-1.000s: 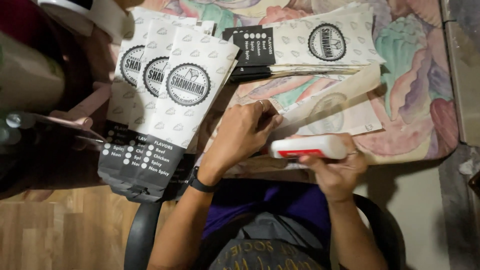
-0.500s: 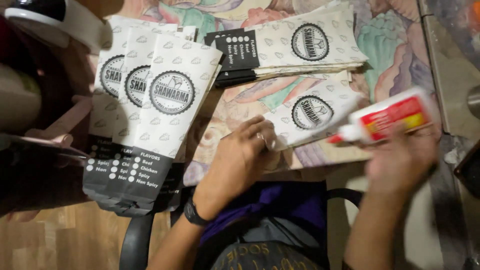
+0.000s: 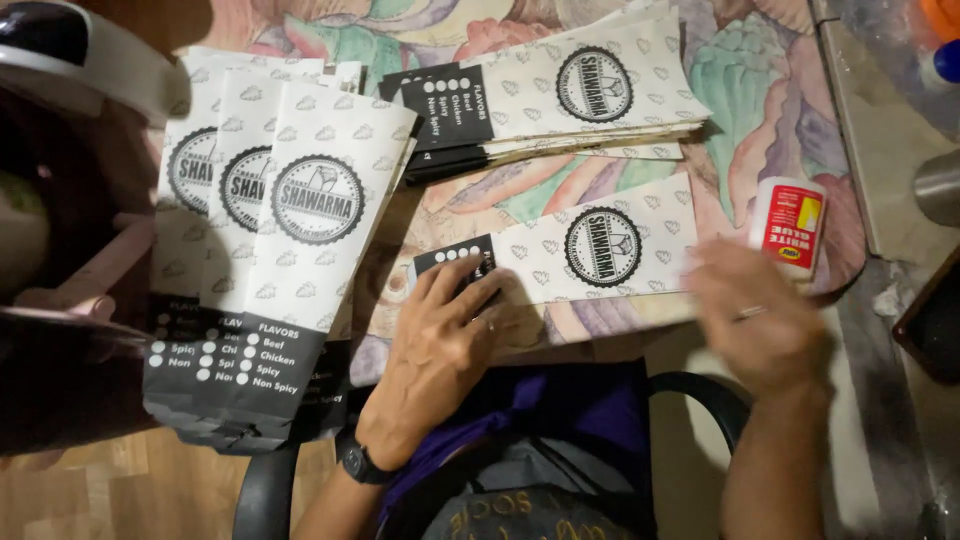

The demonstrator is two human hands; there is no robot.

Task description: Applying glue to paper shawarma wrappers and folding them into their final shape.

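My left hand (image 3: 432, 340) presses flat on the dark end of a white printed paper sleeve (image 3: 570, 255) lying on the flowered tablecloth (image 3: 740, 110). The fingers are spread on the paper, and a black watch is on that wrist. My right hand (image 3: 765, 325) is blurred, open, and hovers at the sleeve's right end, holding nothing. A white glue bottle (image 3: 788, 225) with a red label stands upright on the cloth just beyond the right hand's fingers.
A stack of the same printed sleeves (image 3: 560, 100) lies behind the single one. Several upright finished bags (image 3: 270, 260) overlap at the left. A dark bag or bin (image 3: 60, 250) is at far left. A metal cup (image 3: 938, 185) stands at right.
My right hand has set the glue bottle down upright on the cloth and let go. The left hand has moved onto the sleeve's dark end and lies flat.
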